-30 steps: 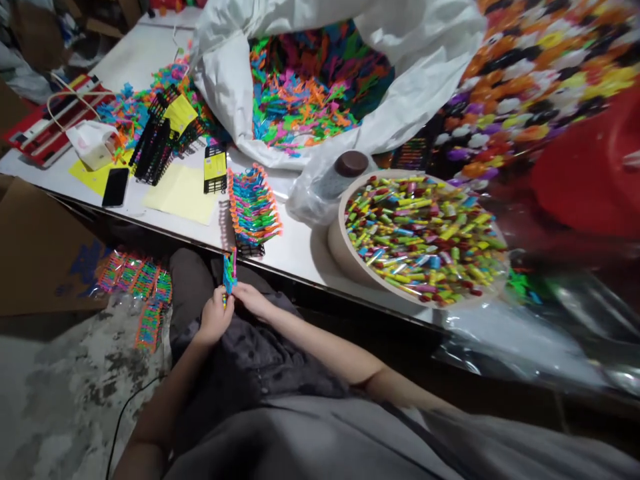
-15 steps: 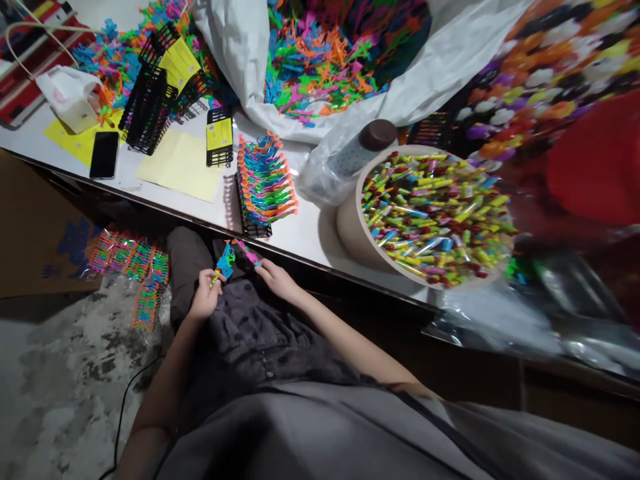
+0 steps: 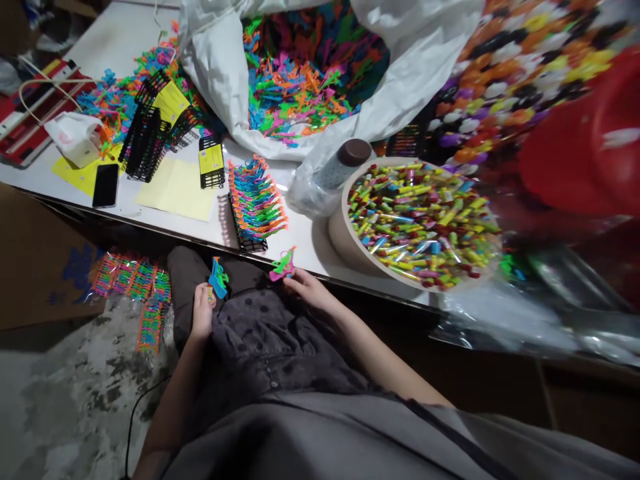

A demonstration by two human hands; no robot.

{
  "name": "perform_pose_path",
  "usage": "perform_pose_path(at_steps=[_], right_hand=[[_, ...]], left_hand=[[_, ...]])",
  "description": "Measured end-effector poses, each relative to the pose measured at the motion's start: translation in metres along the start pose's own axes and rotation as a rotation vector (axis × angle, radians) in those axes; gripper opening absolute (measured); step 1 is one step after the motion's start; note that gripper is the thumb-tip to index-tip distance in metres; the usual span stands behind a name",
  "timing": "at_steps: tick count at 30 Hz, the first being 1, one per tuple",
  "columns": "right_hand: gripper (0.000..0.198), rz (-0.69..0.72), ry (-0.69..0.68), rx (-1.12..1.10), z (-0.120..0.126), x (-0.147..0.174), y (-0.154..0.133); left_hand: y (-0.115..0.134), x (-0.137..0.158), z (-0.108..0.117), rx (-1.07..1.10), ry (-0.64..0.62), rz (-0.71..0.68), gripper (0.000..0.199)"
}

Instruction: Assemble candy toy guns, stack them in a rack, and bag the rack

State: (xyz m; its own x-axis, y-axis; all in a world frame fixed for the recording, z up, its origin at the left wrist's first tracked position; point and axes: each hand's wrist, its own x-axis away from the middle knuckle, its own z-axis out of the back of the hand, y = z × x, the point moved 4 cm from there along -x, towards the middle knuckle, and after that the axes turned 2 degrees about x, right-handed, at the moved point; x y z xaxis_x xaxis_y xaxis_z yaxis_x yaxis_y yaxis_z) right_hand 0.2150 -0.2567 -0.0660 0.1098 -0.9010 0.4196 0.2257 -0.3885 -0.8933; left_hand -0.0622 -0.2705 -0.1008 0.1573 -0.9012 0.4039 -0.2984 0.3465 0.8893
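Observation:
Over my lap, my left hand is closed on a small blue and green plastic toy; a yellow bit shows at its fingers. My right hand pinches a pink and green plastic toy close to the table's front edge. The two toys are apart. Just beyond them on the white table stands a black rack with a row of multicoloured plastic toys fitted along it. The exact shape of the held toys is too small to make out.
A beige tub of small yellow and red pieces stands right of the rack, beside a wrapped bottle. Behind is a white sack of loose toys. Left lie black racks and a phone. Bagged toys rest below.
My hands have moved apart: the right has gone right and the pink toy with it, the left slightly left. Both keep hold of their toys. The camera view has shifted a little.

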Motion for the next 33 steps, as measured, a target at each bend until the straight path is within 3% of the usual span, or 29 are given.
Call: perform_pose_path(at_steps=[4, 9, 13, 18, 22, 25, 28, 33], right_hand=[[0.032, 0.17, 0.354, 0.127, 0.015, -0.02, 0.002], [0.033, 0.275, 0.541, 0.058, 0.008, -0.063, -0.007], [0.03, 0.308, 0.563, 0.088, -0.002, -0.087, -0.018], [0.023, 0.267, 0.585, 0.209, -0.006, -0.09, -0.02], [0.022, 0.25, 0.571, 0.294, -0.009, -0.091, -0.017], [0.022, 0.277, 0.56, 0.317, -0.012, -0.091, -0.018], [0.017, 0.276, 0.549, 0.334, -0.012, -0.09, -0.024], [0.012, 0.246, 0.523, 0.356, -0.008, -0.088, -0.037]], left_hand=[[0.011, -0.006, -0.009, -0.084, -0.069, -0.06, 0.034], [0.022, -0.013, -0.024, -0.367, -0.022, -0.27, 0.027], [0.018, -0.022, -0.044, -0.37, -0.048, -0.309, 0.019], [0.017, -0.041, -0.062, -0.315, -0.024, -0.411, 0.019], [0.028, -0.064, -0.075, -0.464, 0.021, -0.565, 0.019], [0.036, -0.077, -0.092, -0.601, -0.055, -0.656, 0.017], [0.039, -0.085, -0.103, -0.709, -0.122, -0.687, 0.015], [0.039, -0.093, -0.103, -0.83, -0.122, -0.699, 0.013]])
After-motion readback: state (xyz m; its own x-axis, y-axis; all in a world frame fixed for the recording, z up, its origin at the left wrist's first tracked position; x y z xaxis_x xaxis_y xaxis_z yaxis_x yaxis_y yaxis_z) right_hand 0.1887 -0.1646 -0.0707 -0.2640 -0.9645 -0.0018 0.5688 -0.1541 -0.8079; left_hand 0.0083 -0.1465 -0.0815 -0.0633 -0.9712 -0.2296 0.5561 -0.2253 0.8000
